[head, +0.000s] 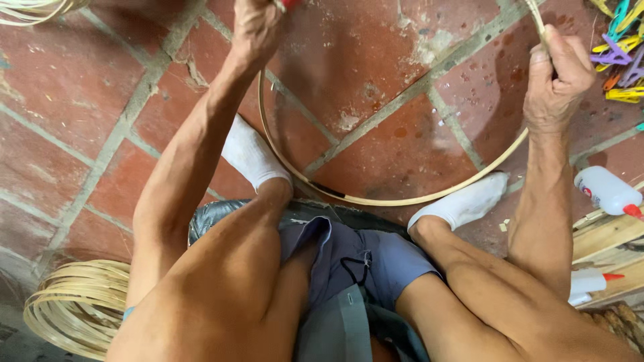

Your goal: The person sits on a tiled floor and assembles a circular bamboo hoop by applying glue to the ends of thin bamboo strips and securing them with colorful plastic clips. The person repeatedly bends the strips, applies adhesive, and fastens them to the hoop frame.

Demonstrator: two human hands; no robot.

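Thin bamboo hoop point(402, 200) bows over the brick floor point(376, 60) between the socked feet. Right hand point(557, 80) fisted around its upper end; left hand point(258, 27) closed at the other, grip partly out of frame. Likely light, springy, smooth — best held near the ends.

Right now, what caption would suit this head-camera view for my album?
Seated over a red tile floor, left hand and right hand bend a bamboo hoop.
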